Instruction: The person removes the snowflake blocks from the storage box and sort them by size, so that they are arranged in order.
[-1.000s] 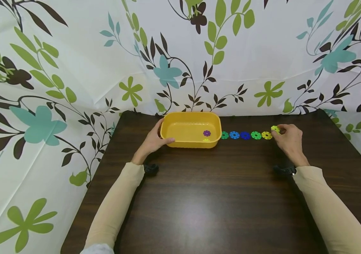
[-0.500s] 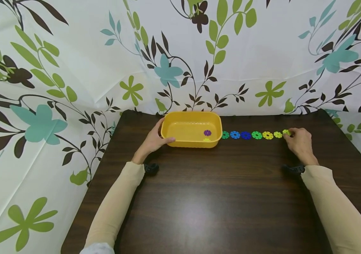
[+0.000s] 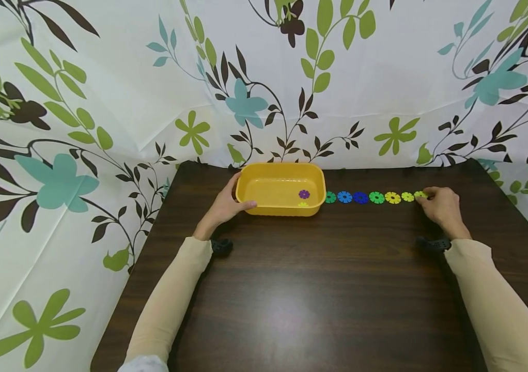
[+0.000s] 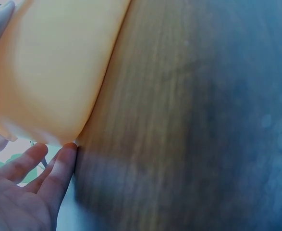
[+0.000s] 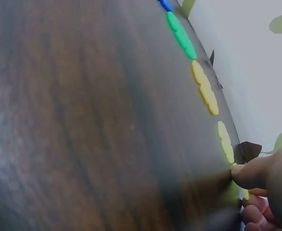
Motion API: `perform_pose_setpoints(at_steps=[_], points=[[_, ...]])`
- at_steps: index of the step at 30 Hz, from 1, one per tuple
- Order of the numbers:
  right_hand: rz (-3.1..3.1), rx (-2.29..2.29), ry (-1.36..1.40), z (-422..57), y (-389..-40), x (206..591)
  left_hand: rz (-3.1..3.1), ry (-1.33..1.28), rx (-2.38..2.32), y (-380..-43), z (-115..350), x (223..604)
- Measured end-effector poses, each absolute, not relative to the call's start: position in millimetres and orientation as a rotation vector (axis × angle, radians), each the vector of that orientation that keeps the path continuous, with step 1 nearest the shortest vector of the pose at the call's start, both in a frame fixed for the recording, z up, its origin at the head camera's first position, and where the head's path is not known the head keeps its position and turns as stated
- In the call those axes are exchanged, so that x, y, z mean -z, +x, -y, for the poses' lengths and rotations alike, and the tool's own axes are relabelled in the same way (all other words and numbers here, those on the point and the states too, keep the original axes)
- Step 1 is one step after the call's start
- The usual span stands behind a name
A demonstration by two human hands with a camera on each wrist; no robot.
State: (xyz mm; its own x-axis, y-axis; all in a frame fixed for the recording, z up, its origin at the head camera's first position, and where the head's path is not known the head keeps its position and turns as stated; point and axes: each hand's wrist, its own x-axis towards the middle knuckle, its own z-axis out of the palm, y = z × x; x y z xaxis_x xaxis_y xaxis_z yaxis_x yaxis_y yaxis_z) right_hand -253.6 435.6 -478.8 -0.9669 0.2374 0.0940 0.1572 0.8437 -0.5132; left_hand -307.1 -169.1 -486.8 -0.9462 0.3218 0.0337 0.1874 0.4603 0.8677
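Note:
My left hand (image 3: 225, 202) holds a yellow plastic tub (image 3: 245, 210) at its left end, thumb over the front rim. In the left wrist view, fingertips (image 4: 66, 151) touch the tub's end wall. A purple flower-shaped disc (image 3: 304, 194) and a yellow one (image 3: 303, 204) lie inside. My right hand (image 3: 443, 207) pinches a yellow-green flower disc (image 3: 420, 195) at the right end of a row, partly covered by the fingers. Beside it lies another yellow-green disc (image 3: 407, 197), then a yellow disc (image 3: 392, 198) and a green disc (image 3: 377, 198).
The row continues left with a dark blue disc (image 3: 360, 198), a lighter blue disc (image 3: 345, 197) and a green disc (image 3: 330, 197) close to the tub. All lie on a dark wooden table (image 3: 301, 279). A leaf-patterned cloth (image 3: 282, 129) hangs along its back edge.
My right hand has moved right along the row and lowered its yellow-green disc to the end. Another yellow-green disc now shows just left of it. The left hand and tub stay put.

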Motion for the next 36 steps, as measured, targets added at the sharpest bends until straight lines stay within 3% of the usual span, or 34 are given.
perform_pose_setpoints(at_steps=[8,23,35,36], points=[[2.731,-0.816,-0.276,-411,-250,461,-2.561,0.443,-1.513,-304,168,485],[2.625,-0.907,0.235,-261,-254,408,-2.545,0.433,-1.53,-303,166,480],[2.971,-0.87,0.518,-173,-286,408,-2.528,0.465,-1.552,-305,165,482],[2.956,-0.873,0.58,-173,-299,421,-2.526,0.462,-1.554,-305,165,481]])
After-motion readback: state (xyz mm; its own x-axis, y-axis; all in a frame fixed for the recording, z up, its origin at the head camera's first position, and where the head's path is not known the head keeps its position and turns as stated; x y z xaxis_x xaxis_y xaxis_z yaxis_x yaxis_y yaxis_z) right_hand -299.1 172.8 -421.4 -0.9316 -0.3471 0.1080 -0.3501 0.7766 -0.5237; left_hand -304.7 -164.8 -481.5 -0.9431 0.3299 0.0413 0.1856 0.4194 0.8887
